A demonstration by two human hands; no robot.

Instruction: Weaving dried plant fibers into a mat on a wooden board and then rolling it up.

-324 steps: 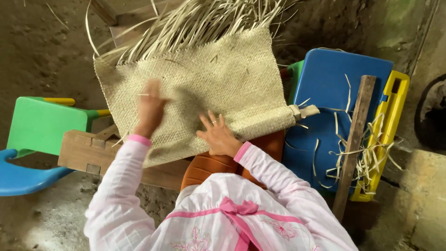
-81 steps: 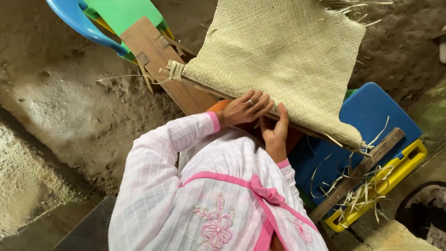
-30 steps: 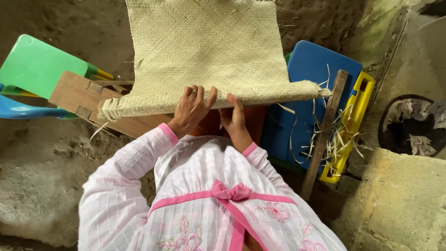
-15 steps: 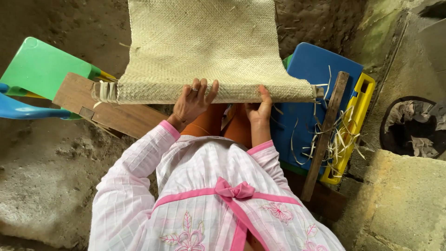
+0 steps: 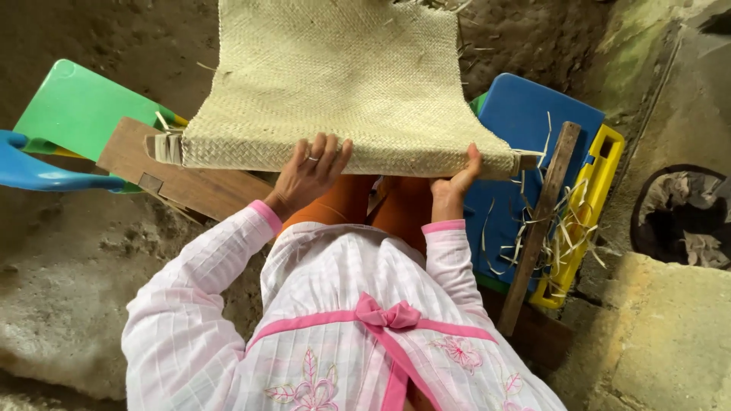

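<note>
A pale woven straw mat (image 5: pixel 343 76) stretches away from me, its near end rolled into a tube across my lap. My left hand (image 5: pixel 308 175) lies on top of the rolled edge near its middle, fingers spread over it, a ring on one finger. My right hand (image 5: pixel 453 186) grips the rolled edge further right from below, thumb up against it. Both sleeves are pink and white. My orange-clad knees (image 5: pixel 381 205) show under the roll.
A brown wooden board (image 5: pixel 179 179) lies under the mat's left end, beside a green chair seat (image 5: pixel 80 110) and a blue one (image 5: pixel 34 171). Right of me are a blue plastic seat (image 5: pixel 533 122), a wooden stick (image 5: pixel 537 228), a yellow frame (image 5: pixel 590 198) and loose straw strips. Dirt floor surrounds.
The mat's near edge has been rolled further and now sits straight across my lap. My right hand has slid right along the roll; my left hand stays on top.
</note>
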